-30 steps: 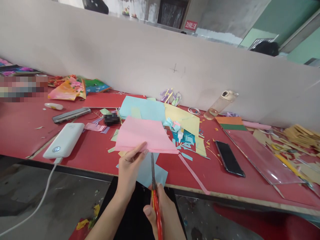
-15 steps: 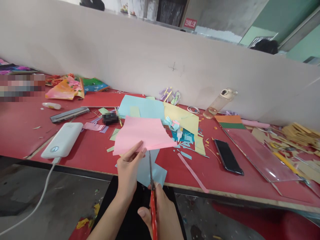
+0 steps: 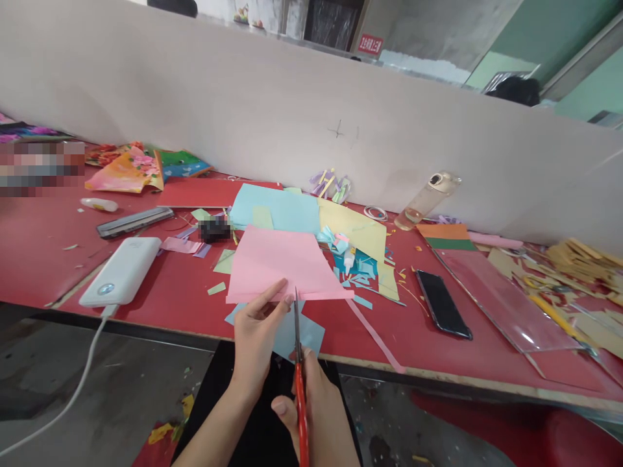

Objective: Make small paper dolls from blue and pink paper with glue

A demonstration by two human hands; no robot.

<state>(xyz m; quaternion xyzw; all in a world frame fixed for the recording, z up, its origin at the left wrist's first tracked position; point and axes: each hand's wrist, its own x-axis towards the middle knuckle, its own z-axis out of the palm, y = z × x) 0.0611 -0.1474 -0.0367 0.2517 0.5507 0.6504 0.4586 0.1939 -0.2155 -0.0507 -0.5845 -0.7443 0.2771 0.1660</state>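
Note:
A sheet of pink paper [image 3: 282, 259] lies over other papers, with a narrow fold along its near edge. My left hand [image 3: 257, 331] pinches that near edge between thumb and fingers. My right hand [image 3: 316, 402] is closed round red-handled scissors [image 3: 300, 402], whose blades point away from me and reach the folded edge just right of my left fingertips. Whether the blades are parted is hard to see. Beneath the pink sheet, a light blue sheet [image 3: 306, 331] sticks out toward me. A thin pink strip [image 3: 377, 337] rests to the right.
Behind lie a blue sheet [image 3: 277, 207] and a yellow sheet [image 3: 360, 230], with paper scraps and a small glue bottle [image 3: 349, 261] beside them. A white power bank [image 3: 121, 272] stands left; a phone [image 3: 442, 303], clear bottle [image 3: 428, 201] and plastic folder [image 3: 511, 305] are right.
The pink sheet's near edge has come down and straightened, showing the fold along its length. My left hand has shifted slightly right, and the scissor tips have moved up onto the edge.

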